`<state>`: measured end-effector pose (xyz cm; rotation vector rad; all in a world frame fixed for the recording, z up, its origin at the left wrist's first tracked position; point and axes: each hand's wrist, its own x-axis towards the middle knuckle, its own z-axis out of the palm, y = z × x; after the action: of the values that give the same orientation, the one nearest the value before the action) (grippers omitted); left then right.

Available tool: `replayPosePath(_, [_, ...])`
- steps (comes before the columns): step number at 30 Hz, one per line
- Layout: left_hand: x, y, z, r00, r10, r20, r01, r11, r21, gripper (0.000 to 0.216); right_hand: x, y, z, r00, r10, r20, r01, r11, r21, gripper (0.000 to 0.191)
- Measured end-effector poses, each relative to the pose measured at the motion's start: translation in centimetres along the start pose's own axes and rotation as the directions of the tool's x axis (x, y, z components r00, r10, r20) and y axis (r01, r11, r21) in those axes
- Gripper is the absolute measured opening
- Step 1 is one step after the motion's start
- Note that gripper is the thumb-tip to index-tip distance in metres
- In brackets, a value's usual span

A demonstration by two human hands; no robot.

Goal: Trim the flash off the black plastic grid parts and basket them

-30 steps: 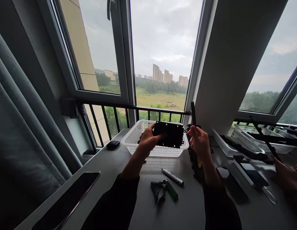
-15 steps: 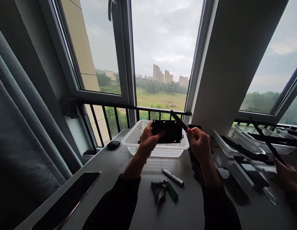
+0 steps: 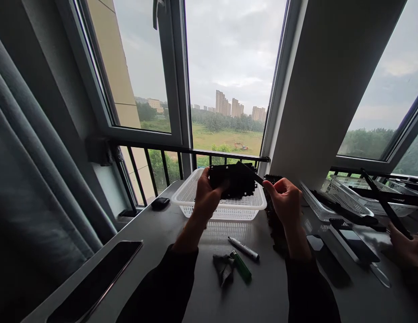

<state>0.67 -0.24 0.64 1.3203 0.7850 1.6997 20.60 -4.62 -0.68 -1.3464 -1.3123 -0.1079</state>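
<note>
My left hand [image 3: 208,193] is closed on the left end of a flat black panel [image 3: 234,181] with small tabs and notches along its edges. The panel is tilted up over a white plastic basket [image 3: 218,213]. In my right hand [image 3: 283,196] a thin dark strip-like tool [image 3: 252,172] is pinched between thumb and fingers. Its far end lies across the panel's upper right part; whether it touches the surface I cannot tell. Beside the right forearm, a stack of dark toothed-edge pieces [image 3: 273,224] rests on the table, partly hidden by that hand.
On the table lie a white marker [image 3: 243,248], a green lighter [image 3: 241,267], a crumpled grey cloth [image 3: 224,269], a small black object [image 3: 160,203] and a dark tablet-like slab [image 3: 97,278]. At right, phones [image 3: 353,242], more baskets [image 3: 350,202] and another person's hand [image 3: 406,246] holding a dark strip.
The panel has tipped and shifted slightly left. My right hand has lowered the tool's tip from above the panel's top edge to across its upper part. The other person's strip has moved too.
</note>
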Motion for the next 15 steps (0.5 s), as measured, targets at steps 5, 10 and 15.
replayPosePath(5, [0.0, -0.7, 0.1, 1.000, 0.002, 0.005, -0.003, 0.996, 0.087, 0.041, -0.8, -2.0, 0.5, 0.998, -0.056, 0.032, 0.053, 0.995, 0.080, 0.052])
replayPosePath(10, [-0.4, -0.3, 0.5, 0.998, 0.004, 0.070, -0.008, 0.999, 0.052, 0.041, -0.8, -0.2, 1.5, 0.998, -0.019, 0.051, 0.018, 0.999, 0.030, 0.049])
replayPosePath(15, [0.3, -0.8, -0.2, 0.999, 0.020, 0.030, -0.020, 1.000, 0.010, 0.043, -0.1, -0.1, -0.3, 0.995, 0.042, -0.086, -0.040, 0.999, 0.018, 0.053])
